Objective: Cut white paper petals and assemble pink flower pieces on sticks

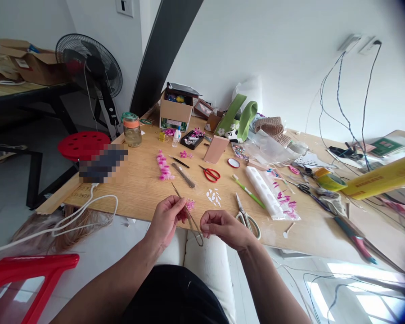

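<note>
My left hand (168, 218) pinches a thin brown looped strand (196, 231) between thumb and fingers; it may be wire or cord. One end sticks up past the thumb, and the loop hangs down at the table's front edge. A small pink flower (190, 204) shows just beyond these fingers; whether it is attached to the strand I cannot tell. My right hand (222, 227) is closed in a pinch beside the loop, and what its fingertips hold is hidden. Close by lie white petal-shaped pieces (213, 197), white-handled scissors (247, 218) and red-handled scissors (210, 174).
On the wooden table (138, 180) are a pink fluffy strip (162, 165), a green toothbrush (248, 191), a white roll (262, 192), a lidded jar (132, 132) and a cardboard box (176, 112). A white cable (87, 202) crosses the left edge. A yellow roll (381, 177) juts in from the right.
</note>
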Demonstrator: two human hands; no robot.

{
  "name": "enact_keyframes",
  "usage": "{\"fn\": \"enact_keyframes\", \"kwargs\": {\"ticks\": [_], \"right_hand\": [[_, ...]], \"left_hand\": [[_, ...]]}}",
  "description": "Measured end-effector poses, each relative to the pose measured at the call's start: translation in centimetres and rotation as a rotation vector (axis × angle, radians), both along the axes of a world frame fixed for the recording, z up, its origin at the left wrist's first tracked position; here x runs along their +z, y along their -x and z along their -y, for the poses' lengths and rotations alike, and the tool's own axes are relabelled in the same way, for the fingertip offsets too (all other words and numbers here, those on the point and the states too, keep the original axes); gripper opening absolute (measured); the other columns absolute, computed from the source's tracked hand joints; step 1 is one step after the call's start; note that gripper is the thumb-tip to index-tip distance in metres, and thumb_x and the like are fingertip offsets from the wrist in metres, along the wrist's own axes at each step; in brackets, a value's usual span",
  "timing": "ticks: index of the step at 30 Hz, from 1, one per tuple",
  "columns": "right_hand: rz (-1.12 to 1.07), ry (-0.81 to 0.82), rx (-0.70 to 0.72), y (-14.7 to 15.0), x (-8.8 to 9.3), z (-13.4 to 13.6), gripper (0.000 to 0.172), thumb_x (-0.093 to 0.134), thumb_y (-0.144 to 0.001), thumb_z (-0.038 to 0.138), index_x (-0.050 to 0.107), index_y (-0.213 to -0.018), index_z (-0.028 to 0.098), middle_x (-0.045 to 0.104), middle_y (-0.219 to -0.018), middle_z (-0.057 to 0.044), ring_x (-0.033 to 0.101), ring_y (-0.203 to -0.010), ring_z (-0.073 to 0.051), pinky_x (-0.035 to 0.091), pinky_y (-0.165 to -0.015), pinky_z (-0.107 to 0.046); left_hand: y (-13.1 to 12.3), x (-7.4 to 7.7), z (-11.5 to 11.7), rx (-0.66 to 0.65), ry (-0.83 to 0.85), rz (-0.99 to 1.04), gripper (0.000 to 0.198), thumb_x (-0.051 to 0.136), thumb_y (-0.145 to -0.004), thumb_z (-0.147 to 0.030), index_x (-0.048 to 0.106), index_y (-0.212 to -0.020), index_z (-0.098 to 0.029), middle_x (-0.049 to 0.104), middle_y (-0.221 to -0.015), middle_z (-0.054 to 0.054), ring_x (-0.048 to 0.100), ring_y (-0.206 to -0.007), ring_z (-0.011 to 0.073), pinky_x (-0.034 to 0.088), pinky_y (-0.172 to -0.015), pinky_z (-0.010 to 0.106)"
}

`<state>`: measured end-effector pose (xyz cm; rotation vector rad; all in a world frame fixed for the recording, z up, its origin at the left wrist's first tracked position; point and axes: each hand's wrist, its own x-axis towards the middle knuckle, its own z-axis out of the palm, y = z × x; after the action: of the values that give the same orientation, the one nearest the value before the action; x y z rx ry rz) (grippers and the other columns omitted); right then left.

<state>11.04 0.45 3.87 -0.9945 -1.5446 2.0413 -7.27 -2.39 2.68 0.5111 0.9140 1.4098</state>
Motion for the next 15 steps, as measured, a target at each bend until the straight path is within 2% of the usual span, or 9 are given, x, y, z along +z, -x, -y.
{"fn": "enact_keyframes", "kwargs": {"ticks": [3, 8, 15], "right_hand": [[-0.019, 0.014, 0.021, 0.04, -0.11, 0.0, 0.029, 0.078, -0.069, 0.039, 0.064, -0.075, 0.014, 0.062, -0.065, 0.0, 0.051, -0.059, -0.01, 0.038, -0.062, -0.025], [-0.036, 0.005, 0.022, 0.35, -0.06, 0.28, 0.03, 0.079, -0.067, 0.039, 0.065, -0.073, 0.014, 0.055, -0.063, 0.003, 0.045, -0.06, -0.009, 0.035, -0.06, -0.024], [-0.074, 0.033, 0.011, 0.65, 0.02, 0.64, 0.031, 0.08, -0.066, 0.04, 0.064, -0.072, 0.013, 0.056, -0.063, 0.002, 0.045, -0.059, -0.009, 0.034, -0.06, -0.024]], "left_hand": [[-0.01, 0.02, 0.02, -0.017, 0.007, 0.013, 0.03, 0.081, -0.065, -0.034, 0.058, -0.061, -0.014, 0.06, -0.056, -0.001, 0.051, -0.051, 0.0081, 0.036, -0.051, 0.022], [-0.11, 0.14, 0.06, -0.041, 0.02, 0.017, 0.03, 0.082, -0.062, -0.035, 0.061, -0.063, -0.013, 0.059, -0.056, -0.001, 0.05, -0.05, 0.008, 0.035, -0.05, 0.022], [-0.47, 0.25, 0.24, -0.059, 0.008, -0.011, 0.031, 0.082, -0.061, -0.036, 0.06, -0.06, -0.014, 0.058, -0.054, -0.001, 0.048, -0.048, 0.0079, 0.034, -0.049, 0.022]]}}
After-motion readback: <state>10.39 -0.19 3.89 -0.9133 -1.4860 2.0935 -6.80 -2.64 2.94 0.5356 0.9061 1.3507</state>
